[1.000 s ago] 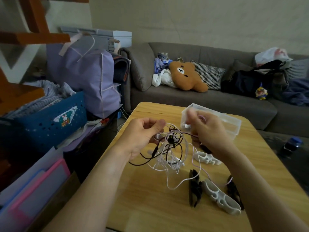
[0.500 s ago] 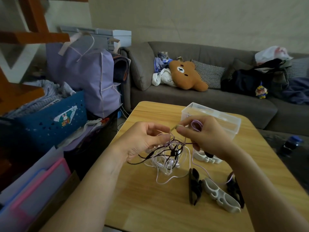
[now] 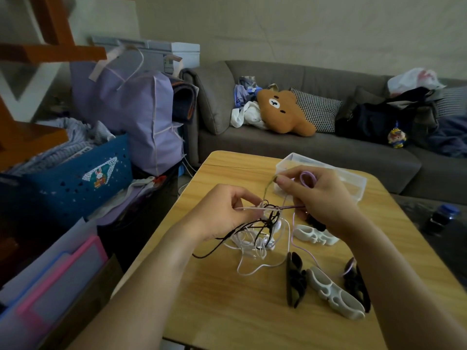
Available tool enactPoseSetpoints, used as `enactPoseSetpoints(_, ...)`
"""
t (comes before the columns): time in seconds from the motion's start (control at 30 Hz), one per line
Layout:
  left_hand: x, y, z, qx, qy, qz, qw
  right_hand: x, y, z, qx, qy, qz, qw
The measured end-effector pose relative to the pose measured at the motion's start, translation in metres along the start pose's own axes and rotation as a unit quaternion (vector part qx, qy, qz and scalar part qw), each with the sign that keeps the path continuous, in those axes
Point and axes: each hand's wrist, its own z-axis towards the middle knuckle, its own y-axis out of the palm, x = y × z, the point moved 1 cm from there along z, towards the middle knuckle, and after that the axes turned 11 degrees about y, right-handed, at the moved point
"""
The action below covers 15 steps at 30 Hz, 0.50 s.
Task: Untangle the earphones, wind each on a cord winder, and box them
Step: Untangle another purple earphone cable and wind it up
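head view: left hand (image 3: 222, 213) pinching the tangled earphones (image 3: 260, 231) just above the table (image 3: 227, 311), right hand (image 3: 321, 198) pinching a purple cord loop (image 3: 307, 178); cord winders (image 3: 333, 291) lying near right, clear box (image 3: 353, 180) sitting far right.

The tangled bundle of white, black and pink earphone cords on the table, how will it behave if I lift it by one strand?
The tangled bundle of thin white, black and pink earphone cords looks floppy: its loops sag onto the wooden table. Lifting one strand would probably drag the whole knot along, since the cords cross each other. It is likely light; the left hand and right hand hold it up by pinching.
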Motion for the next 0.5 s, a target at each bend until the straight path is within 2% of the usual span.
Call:
enactPoseSetpoints(0.17,-0.007,0.005,0.001,0.084,0.009,0.138,0.987,0.001,0.004,-0.001,-0.025,0.002,0.012,1.0)
enactPoseSetpoints(0.27,-0.01,0.003,0.002,0.104,-0.017,0.173,0.979,0.003,0.003,0.001,-0.026,0.015,0.003,1.0)
enactPoseSetpoints(0.37,-0.009,0.003,0.004,0.078,-0.036,0.112,0.99,0.005,0.004,0.003,-0.024,0.034,-0.034,0.999)
enactPoseSetpoints(0.5,0.0,0.004,0.001,-0.025,-0.014,0.007,1.0,0.005,0.006,0.003,-0.021,0.025,-0.059,0.998)
